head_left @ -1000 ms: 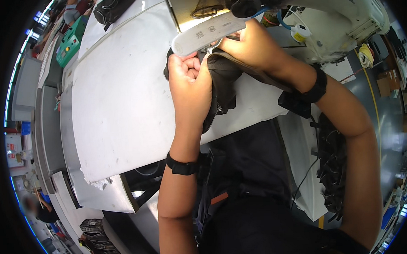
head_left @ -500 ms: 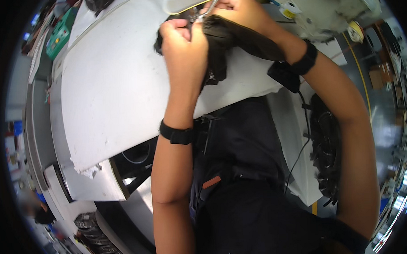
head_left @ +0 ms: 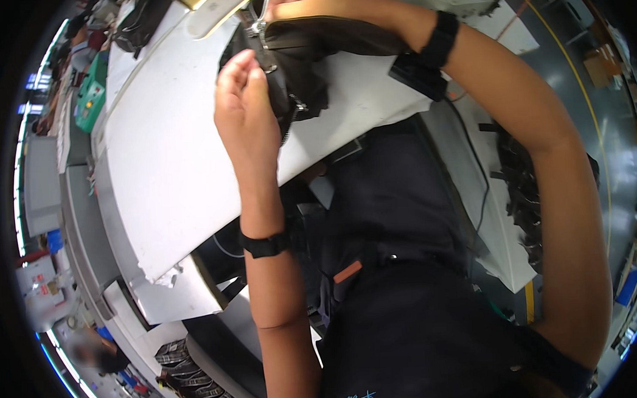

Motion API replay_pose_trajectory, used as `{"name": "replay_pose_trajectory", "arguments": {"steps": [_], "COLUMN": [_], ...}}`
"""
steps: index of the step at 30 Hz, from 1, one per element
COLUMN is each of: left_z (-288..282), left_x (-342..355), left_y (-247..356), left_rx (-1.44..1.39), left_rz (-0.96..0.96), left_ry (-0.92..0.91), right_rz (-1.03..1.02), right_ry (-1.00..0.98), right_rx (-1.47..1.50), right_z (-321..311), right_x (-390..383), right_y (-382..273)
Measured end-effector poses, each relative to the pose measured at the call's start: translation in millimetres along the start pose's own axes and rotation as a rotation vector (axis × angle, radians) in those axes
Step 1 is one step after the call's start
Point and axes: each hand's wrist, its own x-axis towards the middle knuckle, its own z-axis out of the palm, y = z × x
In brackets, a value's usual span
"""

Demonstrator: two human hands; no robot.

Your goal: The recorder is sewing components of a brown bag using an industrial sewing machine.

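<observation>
A dark fabric piece [head_left: 307, 66] with zippers lies bunched on the white worktop [head_left: 169, 155], under a pale sewing machine part [head_left: 221, 9]. Beside its left edge is my left hand [head_left: 245, 107], fingers loosely bent and apart, with nothing visible in them. My right hand [head_left: 319, 4] is over the far edge of the fabric, its fingers curled near a thin metal part [head_left: 259, 18]. What those fingers grip, if anything, I cannot make out. A metal zipper pull [head_left: 300, 105] shows at the near end of the fabric.
A green box [head_left: 92, 91] and a black bag [head_left: 140, 24] are at the far left. Beneath my right wrist sits a black device [head_left: 418, 76] with a cable. Dark pieces [head_left: 525, 192] hang at the right. A person [head_left: 92, 351] is at the lower left.
My left hand has let go of the fabric, drawn back toward me and opened. The right hand stays at the far edge of the fabric. The whole view has shifted.
</observation>
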Motion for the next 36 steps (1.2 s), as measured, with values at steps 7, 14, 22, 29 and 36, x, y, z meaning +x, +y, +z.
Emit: {"name": "replay_pose_trajectory", "arguments": {"steps": [7,14,22,29,36], "left_z": [-33.8,-36.8,-22.9,-16.7,-4.2], "left_x": [5.6,37.6,34.5,23.4,15.5], "left_y": [10.4,-7.2,-13.9,-20.7,-20.1], "left_rx": [0.532,0.776,0.713,0.727,0.757], "left_rz": [0.351,0.837,0.933,0.791,0.776], "left_ry": [-0.208,-0.248,-0.18,-0.152,-0.07], "right_rz": [0.239,-0.201,-0.247,-0.157,0.381], "right_ry": [-0.154,0.011,0.008,0.256,0.45], "right_rx": [-0.22,-0.755,-0.937,-0.86,-0.689], "right_z": [-42.2,-43.4,-29.1,5.5,-24.5], "right_x": [-17.0,-75.3,-107.6,-199.3,-280.3], "right_y": [-78.0,-154.2,-135.6,-129.1,-58.8]}}
